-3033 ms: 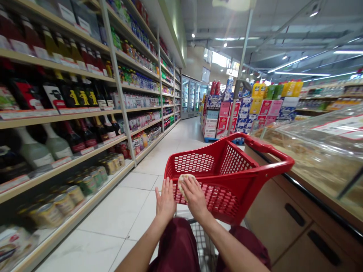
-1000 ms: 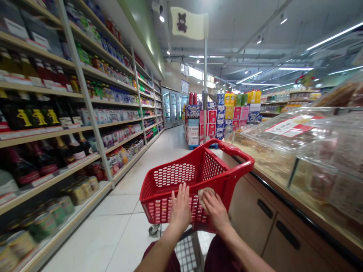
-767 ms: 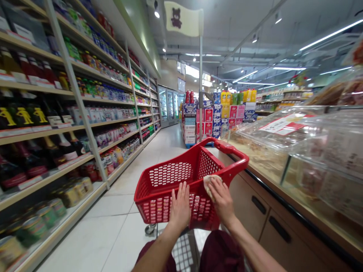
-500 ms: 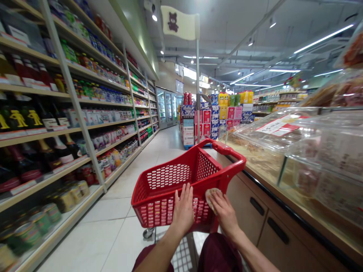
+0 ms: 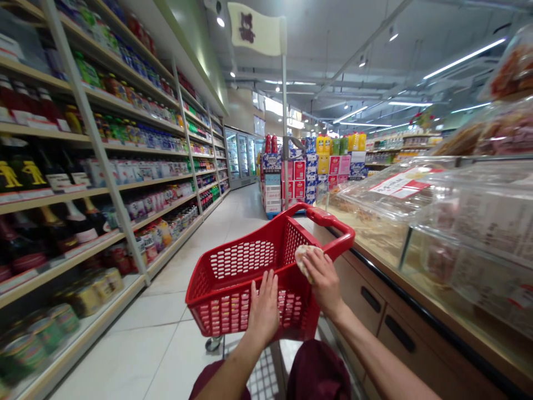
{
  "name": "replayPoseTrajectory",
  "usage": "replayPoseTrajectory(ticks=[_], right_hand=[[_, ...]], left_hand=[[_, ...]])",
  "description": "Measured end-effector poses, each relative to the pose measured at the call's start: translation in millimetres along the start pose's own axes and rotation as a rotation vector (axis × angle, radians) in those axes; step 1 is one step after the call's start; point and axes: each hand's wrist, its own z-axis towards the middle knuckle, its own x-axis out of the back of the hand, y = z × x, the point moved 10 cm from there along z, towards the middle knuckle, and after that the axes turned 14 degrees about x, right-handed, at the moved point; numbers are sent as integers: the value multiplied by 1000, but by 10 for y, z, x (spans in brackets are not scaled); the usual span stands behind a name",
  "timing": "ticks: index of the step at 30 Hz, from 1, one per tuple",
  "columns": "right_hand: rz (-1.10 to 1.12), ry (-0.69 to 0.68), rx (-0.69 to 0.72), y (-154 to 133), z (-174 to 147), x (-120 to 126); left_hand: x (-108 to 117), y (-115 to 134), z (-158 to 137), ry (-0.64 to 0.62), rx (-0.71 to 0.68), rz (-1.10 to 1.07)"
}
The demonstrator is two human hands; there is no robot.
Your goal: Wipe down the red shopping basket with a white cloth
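Observation:
A red plastic shopping cart (image 5: 233, 286) with perforated basket walls stands right in front of me. My left hand (image 5: 265, 304) lies flat against its near side, fingers stretched and nothing in them. In my right hand (image 5: 322, 278) is a pale, crumpled cloth (image 5: 303, 261), pressed at the upper near side of the basket close to the handle (image 5: 339, 236). The fingers cover part of the cloth. Inside the cart, the visible portion shows no goods.
Shelves of bottles and cans (image 5: 145, 183) line the left side. At right stands a glass-topped counter (image 5: 375, 261) with packaged food in clear plastic. Stacked drink boxes (image 5: 275, 189) stand ahead, before glass-door fridges (image 5: 241, 155). Pale tiles (image 5: 166, 328) cover the floor.
My right hand has moved up with the cloth, from the basket's side to near its top rim. The left hand stays flat on the side. The view has shifted slightly.

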Motion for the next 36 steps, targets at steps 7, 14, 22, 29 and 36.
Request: replayPoseTrajectory(ticks=[7,14,22,29,36], right_hand=[[-100,-191,111,455,100,-116],[-245,-177,-64,774,-4,65],[-222,-232,-94,934,71,59],[-108,-240,103,456,48,-67],[-304,-176,-223,1079,-91,271]], left_hand=[[13,-7,10,-11,-5,8],[13,6,12,-2,43,-26],[15,12,13,-41,36,1],[25,8,1,-30,48,-3],[35,14,-14,-2,44,-8]])
